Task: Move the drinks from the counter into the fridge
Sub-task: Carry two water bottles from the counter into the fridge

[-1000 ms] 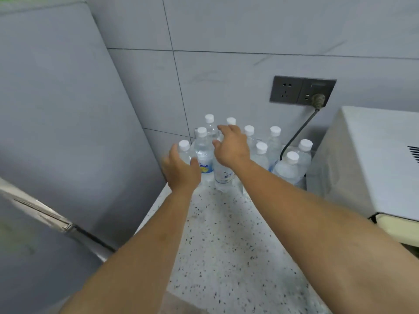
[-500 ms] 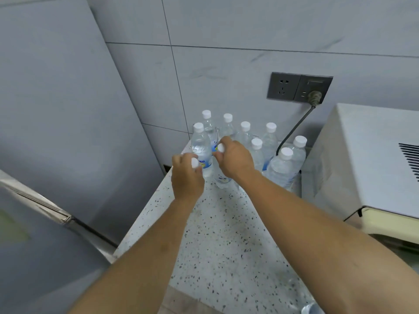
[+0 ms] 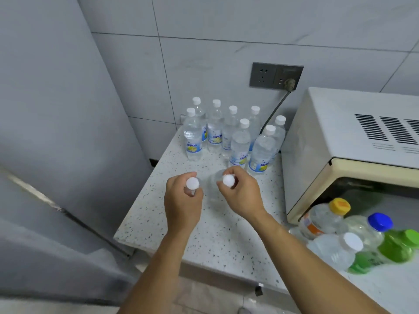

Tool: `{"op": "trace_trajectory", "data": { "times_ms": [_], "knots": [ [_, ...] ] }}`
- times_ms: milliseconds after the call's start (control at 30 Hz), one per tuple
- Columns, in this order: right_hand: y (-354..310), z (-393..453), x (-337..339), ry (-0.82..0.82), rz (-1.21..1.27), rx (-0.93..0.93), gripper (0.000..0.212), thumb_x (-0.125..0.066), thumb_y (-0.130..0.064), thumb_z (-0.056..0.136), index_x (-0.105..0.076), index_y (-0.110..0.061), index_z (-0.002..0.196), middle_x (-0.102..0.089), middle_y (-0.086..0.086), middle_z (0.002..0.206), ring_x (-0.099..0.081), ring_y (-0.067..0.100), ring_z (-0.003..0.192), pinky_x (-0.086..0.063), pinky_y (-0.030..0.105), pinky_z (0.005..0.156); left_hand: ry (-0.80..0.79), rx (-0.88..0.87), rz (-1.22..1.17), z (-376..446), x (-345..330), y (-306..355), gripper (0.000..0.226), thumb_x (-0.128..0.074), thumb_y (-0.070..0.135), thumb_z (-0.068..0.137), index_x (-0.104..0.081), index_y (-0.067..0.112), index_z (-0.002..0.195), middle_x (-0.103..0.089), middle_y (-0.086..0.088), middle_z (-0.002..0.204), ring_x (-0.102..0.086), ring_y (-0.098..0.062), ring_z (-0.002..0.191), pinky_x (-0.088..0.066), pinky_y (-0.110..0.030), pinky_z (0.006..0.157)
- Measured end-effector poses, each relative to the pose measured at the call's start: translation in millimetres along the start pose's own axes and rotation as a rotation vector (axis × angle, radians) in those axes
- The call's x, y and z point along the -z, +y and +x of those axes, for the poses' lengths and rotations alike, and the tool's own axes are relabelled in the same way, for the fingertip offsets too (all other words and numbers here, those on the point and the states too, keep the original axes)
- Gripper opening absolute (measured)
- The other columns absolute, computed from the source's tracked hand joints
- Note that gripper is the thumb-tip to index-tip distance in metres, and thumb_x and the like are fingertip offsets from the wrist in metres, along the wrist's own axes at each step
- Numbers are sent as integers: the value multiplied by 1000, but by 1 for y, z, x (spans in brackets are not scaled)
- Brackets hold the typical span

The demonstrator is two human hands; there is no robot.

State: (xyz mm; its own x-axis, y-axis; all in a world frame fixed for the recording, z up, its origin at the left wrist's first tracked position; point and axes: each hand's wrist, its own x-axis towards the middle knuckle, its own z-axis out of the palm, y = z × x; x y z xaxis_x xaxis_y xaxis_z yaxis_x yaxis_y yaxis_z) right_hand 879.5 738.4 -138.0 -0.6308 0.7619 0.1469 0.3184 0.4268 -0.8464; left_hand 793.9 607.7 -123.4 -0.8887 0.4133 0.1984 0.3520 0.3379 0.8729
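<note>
Fingers of each hand pinch a clear round plastic bottle's neck above the speckled counter.

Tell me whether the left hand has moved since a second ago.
Yes. The left hand, holding a bottle, pulled back from the bottle cluster by the wall.

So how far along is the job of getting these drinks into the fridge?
Early. Nothing visibly put away. The left hand and right hand each hold a bottle by its neck. Eight bottles by the wall and the coloured-cap bottles remain on the counter.
</note>
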Motion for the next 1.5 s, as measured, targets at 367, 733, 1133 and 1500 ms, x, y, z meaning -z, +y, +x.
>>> {"op": "trace_trajectory", "data": {
  "times_ms": [367,733,1133,1500],
  "knots": [
    [-13,-51,25,150,-51,-27,18,-73,-35,83,-61,-22,85,-58,-12,68,-50,7,62,-38,24,59,14,-91,-53,-36,16,-9,36,-76,23,83,-60,32,114,-58,18,105,-53,-11,91,-45,-20,71],
    [33,-71,9,-73,171,-160,76,-86,-47,67,-38,-48,126,-51,-15,127,-51,8,113,-41,19,87,-269,97,-73,-26,-5,-51,76,-80,40,75,-31,50,132,-47,20,129,-47,-8,113,-44,-31,88],
    [65,-87,-4,-125,242,-270,72,-83,-36,73,-27,-39,117,-46,-19,107,-55,10,98,-51,25,73,-226,322,-150,-69,-14,-86,77,-82,42,70,-39,43,133,-54,17,121,-53,-7,108,-46,-27,86],
    [84,-190,19,-351,546,-377,45,-82,-43,70,-64,-31,109,-75,-6,99,-73,12,88,-57,21,69,-183,577,-587,-224,55,-93,52,-81,36,73,-64,25,120,-73,1,114,-71,-20,103,-58,-24,73]
  ]
}}
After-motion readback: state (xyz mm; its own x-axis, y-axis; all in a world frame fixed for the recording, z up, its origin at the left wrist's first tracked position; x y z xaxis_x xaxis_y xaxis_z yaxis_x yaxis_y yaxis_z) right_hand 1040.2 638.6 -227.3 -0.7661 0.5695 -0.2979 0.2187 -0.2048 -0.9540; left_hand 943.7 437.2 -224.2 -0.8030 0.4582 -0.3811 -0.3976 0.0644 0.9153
